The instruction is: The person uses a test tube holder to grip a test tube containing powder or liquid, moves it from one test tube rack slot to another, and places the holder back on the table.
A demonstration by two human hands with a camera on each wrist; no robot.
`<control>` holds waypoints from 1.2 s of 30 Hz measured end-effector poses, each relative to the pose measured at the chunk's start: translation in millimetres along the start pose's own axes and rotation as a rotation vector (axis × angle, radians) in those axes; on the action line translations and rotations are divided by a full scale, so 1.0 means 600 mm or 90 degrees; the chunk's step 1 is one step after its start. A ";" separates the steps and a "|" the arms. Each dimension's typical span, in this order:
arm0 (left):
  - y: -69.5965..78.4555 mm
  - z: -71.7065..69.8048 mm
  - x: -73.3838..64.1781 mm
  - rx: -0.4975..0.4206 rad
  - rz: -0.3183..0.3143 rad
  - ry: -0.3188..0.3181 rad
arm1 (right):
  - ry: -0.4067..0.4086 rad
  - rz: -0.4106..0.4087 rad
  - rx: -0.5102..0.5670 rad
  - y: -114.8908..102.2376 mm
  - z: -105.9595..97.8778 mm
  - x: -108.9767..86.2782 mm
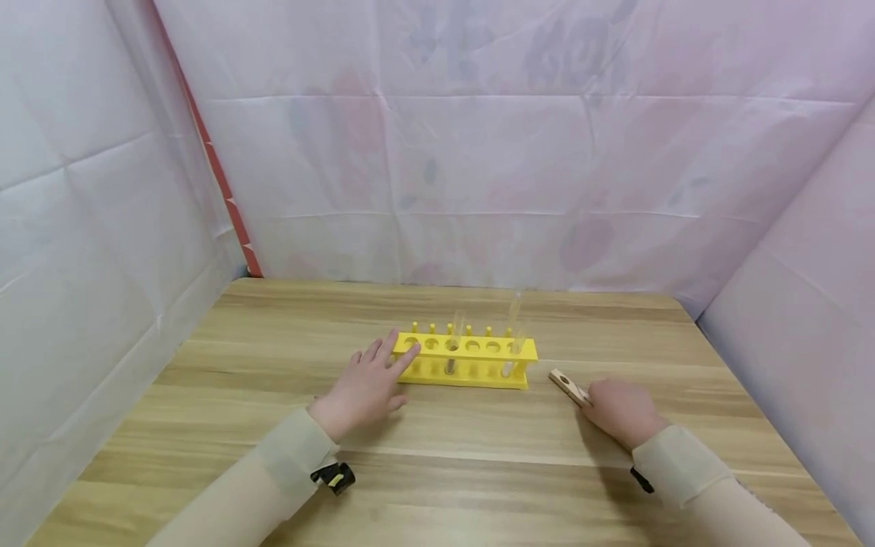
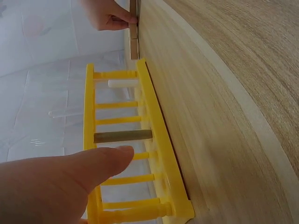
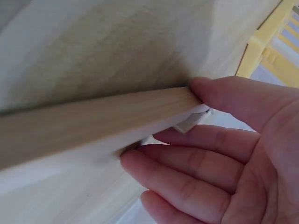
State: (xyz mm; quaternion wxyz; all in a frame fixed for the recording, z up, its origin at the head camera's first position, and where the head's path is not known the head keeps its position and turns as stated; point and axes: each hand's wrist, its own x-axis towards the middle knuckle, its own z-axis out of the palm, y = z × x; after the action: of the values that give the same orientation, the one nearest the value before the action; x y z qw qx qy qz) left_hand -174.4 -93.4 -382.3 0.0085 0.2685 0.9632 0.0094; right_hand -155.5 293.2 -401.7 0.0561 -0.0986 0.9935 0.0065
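Note:
A yellow test tube rack (image 1: 481, 354) stands on the table with its row of holes and pegs. My left hand (image 1: 362, 391) rests on its left end, fingers spread; in the left wrist view the thumb (image 2: 110, 161) lies straight across the front. One test tube with brownish contents (image 1: 450, 366) stands near the rack's middle. Another tube with white contents (image 1: 507, 369) is at the right end, and a clear tube (image 1: 514, 308) rises behind it. To the right, my right hand (image 1: 622, 410) pinches a wooden test tube clamp (image 1: 566, 386) low at the tabletop.
Wood-grain tabletop (image 1: 451, 486) surrounds the rack. Pale sheets hang at the back (image 1: 492, 167) and both sides, with a red strip (image 1: 219, 175) at the back left corner. Each wrist wears a band with a small black device (image 1: 335, 479).

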 end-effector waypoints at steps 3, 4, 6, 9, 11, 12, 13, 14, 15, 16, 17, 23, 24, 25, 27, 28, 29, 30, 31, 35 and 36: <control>0.000 0.000 -0.002 -0.004 -0.004 -0.007 | 0.010 -0.004 -0.006 -0.001 0.001 -0.002; -0.001 0.000 -0.002 -0.005 -0.005 -0.007 | 0.015 -0.007 -0.005 -0.002 0.001 -0.003; -0.002 0.001 -0.002 -0.003 -0.005 -0.005 | 0.023 -0.012 0.002 -0.004 -0.002 -0.004; -0.003 0.001 -0.003 -0.001 -0.005 -0.003 | 0.036 -0.017 0.017 -0.006 -0.005 -0.006; -0.003 0.001 -0.004 -0.001 -0.004 -0.002 | 0.044 -0.021 0.021 -0.007 -0.005 -0.007; -0.003 0.001 -0.005 0.000 -0.004 -0.002 | 0.049 -0.023 0.023 -0.008 -0.005 -0.007; -0.004 0.001 -0.005 0.000 -0.003 -0.002 | 0.056 -0.025 0.026 -0.008 -0.005 -0.008; -0.004 0.000 -0.005 -0.001 -0.003 -0.001 | 0.063 -0.028 0.027 -0.008 -0.004 -0.008; -0.004 0.000 -0.005 0.001 -0.002 -0.002 | 0.069 -0.030 0.029 -0.008 -0.004 -0.008; -0.004 -0.001 -0.005 0.002 -0.001 0.001 | 0.077 -0.032 0.033 -0.009 -0.005 -0.008; -0.004 -0.001 -0.004 0.004 0.000 0.003 | 0.085 -0.034 0.038 -0.010 -0.007 -0.008; -0.006 -0.006 0.000 0.006 0.001 0.003 | 0.112 -0.041 0.052 -0.016 -0.019 -0.011; -0.006 -0.007 0.000 0.004 0.002 0.000 | 0.114 -0.043 0.051 -0.017 -0.020 -0.012; -0.006 -0.007 0.000 0.002 0.002 -0.003 | 0.114 -0.044 0.050 -0.018 -0.022 -0.012; -0.005 -0.008 -0.001 0.000 0.003 -0.005 | 0.112 -0.042 0.048 -0.018 -0.025 -0.012; -0.005 -0.009 -0.001 -0.001 0.003 -0.004 | 0.111 -0.041 0.047 -0.018 -0.026 -0.012; -0.004 -0.009 -0.001 -0.002 0.004 -0.003 | 0.109 -0.040 0.046 -0.017 -0.027 -0.012; -0.004 -0.009 -0.001 -0.002 0.004 -0.002 | 0.107 -0.038 0.043 -0.017 -0.027 -0.012; -0.004 -0.009 -0.001 -0.002 0.004 0.000 | 0.102 -0.035 0.040 -0.017 -0.028 -0.012; -0.003 -0.007 0.001 0.001 0.007 0.007 | 0.088 -0.030 0.031 -0.016 -0.029 -0.014; -0.003 -0.007 0.001 0.003 0.009 0.007 | 0.087 -0.031 0.031 -0.016 -0.030 -0.015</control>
State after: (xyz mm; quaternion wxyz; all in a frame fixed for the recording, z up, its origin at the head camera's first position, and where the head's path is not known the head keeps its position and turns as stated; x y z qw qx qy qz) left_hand -176.2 -94.7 -378.1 0.0023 0.2751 0.9614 0.0090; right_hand -146.6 285.1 -382.9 -0.0093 -0.1217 0.9922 -0.0259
